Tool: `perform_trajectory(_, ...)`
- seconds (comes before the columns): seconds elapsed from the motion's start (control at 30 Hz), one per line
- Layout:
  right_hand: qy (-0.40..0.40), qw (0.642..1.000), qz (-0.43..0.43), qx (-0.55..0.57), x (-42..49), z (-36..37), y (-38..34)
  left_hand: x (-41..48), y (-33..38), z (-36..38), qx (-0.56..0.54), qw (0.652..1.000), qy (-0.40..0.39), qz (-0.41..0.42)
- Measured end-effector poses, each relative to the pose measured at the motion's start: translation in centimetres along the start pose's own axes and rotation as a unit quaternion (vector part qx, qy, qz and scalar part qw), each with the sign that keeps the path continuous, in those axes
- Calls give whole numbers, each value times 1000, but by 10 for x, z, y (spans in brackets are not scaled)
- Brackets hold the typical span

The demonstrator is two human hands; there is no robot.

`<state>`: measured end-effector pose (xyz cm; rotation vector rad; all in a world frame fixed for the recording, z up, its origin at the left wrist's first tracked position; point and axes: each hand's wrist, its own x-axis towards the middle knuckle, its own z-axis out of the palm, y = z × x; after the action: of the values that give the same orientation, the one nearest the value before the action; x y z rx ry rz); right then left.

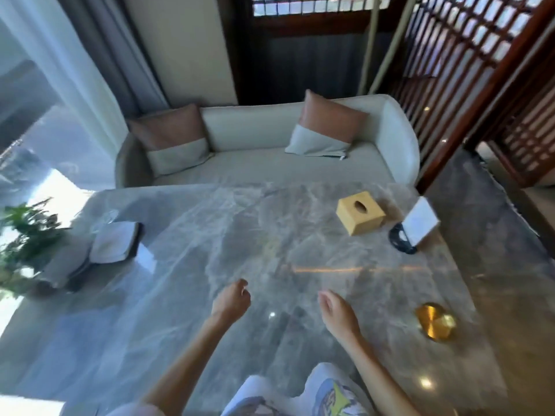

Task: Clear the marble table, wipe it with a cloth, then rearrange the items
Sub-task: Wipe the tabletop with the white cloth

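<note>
A grey marble table point(210, 241) fills the middle of the head view. On it stand a yellow wooden tissue box point(359, 217) at the far right, a white card stand point(421, 220) with a dark round object point(401, 243) beside it, and a gold round dish point(435, 324) at the near right. A folded white cloth on a dark tray point(115, 241) lies at the left, next to a green plant point(27, 232). My left hand point(231, 300) hovers over the table with fingers loosely curled, holding nothing. My right hand point(338, 310) hovers beside it, relaxed and empty.
A cream sofa point(258, 130) with two pink-and-white cushions stands behind the table. A wooden lattice screen point(480, 70) rises at the right. Curtains and a bright window are at the left.
</note>
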<state>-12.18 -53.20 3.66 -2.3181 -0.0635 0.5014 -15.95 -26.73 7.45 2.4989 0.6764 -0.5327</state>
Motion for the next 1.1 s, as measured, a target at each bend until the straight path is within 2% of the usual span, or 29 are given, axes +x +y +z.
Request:
perform_trajectory(0.13, -64, 997, 23, -39, -33, 48, -3, -21, -69, 10, 18, 998, -44, -34)
perform_trajectory(0.23, -59, 996, 18, -58, -46, 63, -11, -23, -93, 13, 24, 997, -61, -30)
perform_trajectory(0.57, -46, 996, 27, -76, -41, 45, -17, -16, -86, 11, 21, 998, -47, -26)
perform_trajectory(0.9, -97, 990, -34, -98, 6, 45, -48, -30, -112, -10, -58, 993, 6, -105)
perform_trajectory(1.0, -120, 983, -63, -125, 24, 64, -81, -29, -143, -34, -108, 984, 46, -137)
perform_trajectory(1.1, -164, 969, -105, -154, 45, 99, -138, -27, -181, -66, -175, 958, 111, -200)
